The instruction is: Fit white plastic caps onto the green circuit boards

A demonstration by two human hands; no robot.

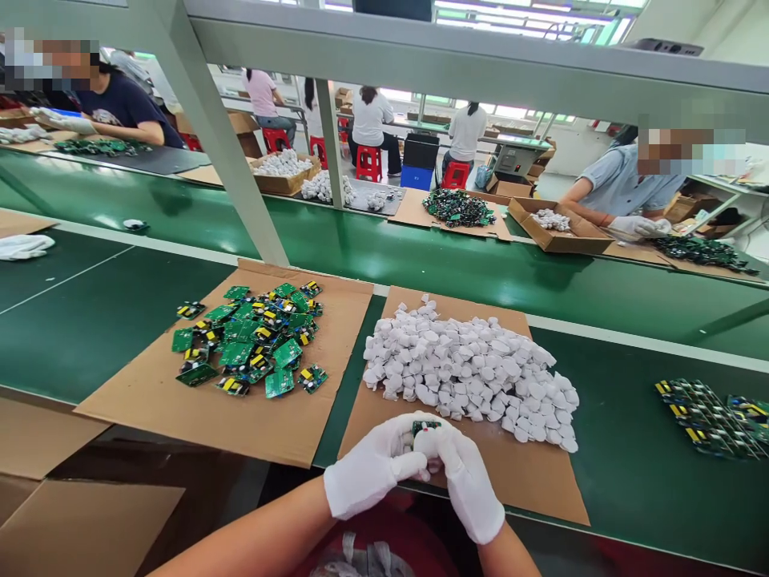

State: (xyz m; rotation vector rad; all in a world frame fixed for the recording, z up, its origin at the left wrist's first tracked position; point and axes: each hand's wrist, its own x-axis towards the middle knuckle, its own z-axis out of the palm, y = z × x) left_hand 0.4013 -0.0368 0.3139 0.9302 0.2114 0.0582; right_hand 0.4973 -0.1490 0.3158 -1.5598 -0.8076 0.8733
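Both my hands wear white gloves and meet over the front edge of the right cardboard sheet (529,489). My left hand (376,465) is closed around a small green circuit board (428,426), whose upper edge shows between the fingers. From the other side, my right hand (472,481) closes on the same board with its fingertips. Whether a white piece is also between the fingers I cannot tell, since the gloves are white too. Just beyond my hands lies a large heap of small white pieces (462,361).
Green circuit boards with yellow parts (252,336) are piled on the left cardboard sheet (282,437). More boards lie in rows (709,417) at far right. A metal frame post (222,136) rises ahead. Across the green conveyor (372,240), co-workers sit near boxes and heaps of parts.
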